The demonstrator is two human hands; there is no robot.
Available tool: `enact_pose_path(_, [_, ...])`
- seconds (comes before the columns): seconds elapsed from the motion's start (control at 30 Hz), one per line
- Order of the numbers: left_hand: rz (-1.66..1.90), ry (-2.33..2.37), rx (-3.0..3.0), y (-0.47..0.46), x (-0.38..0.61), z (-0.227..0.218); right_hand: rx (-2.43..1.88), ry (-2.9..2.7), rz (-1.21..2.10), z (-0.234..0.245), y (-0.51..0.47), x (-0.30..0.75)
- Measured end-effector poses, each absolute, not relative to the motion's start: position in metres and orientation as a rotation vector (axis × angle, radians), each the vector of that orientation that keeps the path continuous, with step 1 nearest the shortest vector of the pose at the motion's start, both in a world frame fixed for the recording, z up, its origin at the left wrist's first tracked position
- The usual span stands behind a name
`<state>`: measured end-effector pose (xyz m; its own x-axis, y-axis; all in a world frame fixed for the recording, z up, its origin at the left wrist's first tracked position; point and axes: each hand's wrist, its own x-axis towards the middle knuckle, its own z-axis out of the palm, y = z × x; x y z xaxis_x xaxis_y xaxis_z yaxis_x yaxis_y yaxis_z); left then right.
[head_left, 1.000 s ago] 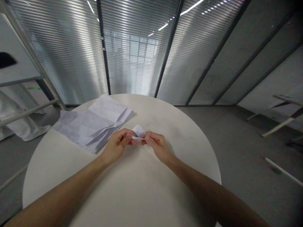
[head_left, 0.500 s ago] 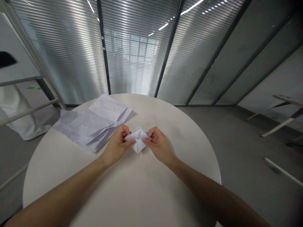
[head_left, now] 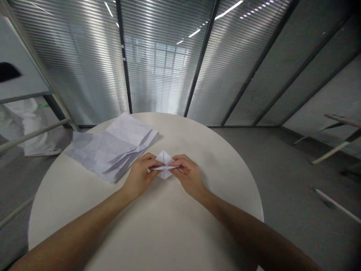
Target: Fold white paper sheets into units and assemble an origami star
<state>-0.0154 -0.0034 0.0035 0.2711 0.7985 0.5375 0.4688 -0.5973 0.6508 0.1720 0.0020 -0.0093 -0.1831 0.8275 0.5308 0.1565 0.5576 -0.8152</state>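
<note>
A small piece of folded white paper [head_left: 164, 157] is held between my two hands above the round white table [head_left: 158, 226]. Its upper and lower points stick out, with a raised fold running across the middle. My left hand [head_left: 141, 171] pinches the left corner between thumb and fingers. On the other side, my right hand [head_left: 188, 172] pinches the right corner the same way. Both sets of fingertips partly cover the paper. Several creased white sheets [head_left: 113, 145] lie loosely stacked on the table, beyond and to the left of my left hand.
Behind the table stands a glass partition with blinds [head_left: 160, 75]. At the left are a whiteboard frame [head_left: 35, 133] and the white-clothed legs of a person [head_left: 39, 130]. Another table [head_left: 342, 119] stands at the far right.
The folded paper's side corners have been pinched up into a narrow ridge across its middle. My left fingers have moved over the top of the left corner. At the left, the person's legs have shifted.
</note>
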Motion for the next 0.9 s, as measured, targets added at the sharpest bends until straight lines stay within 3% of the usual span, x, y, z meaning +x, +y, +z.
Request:
enact_pose_path(0.1, [1.382, 1.217, 2.303, -0.004, -0.018, 0.002, -0.860, -1.739, 0.566, -0.004, -0.002, 0.172])
enact_pose_path(0.47, [1.455, 1.077, 2.419, -0.012, -0.021, 0.013, -0.810, -1.783, 0.435, 0.005, -0.005, 0.176])
enact_pose_path(0.7, [1.224, 1.294, 2.137, -0.015, -0.013, 0.007, -0.966, -1.602, 0.929, -0.007, -0.002, 0.170])
enact_pose_path(0.9, [1.265, 1.137, 1.659, -0.013, -0.007, 0.001, -0.907, -1.426, 1.218, -0.003, -0.003, 0.165])
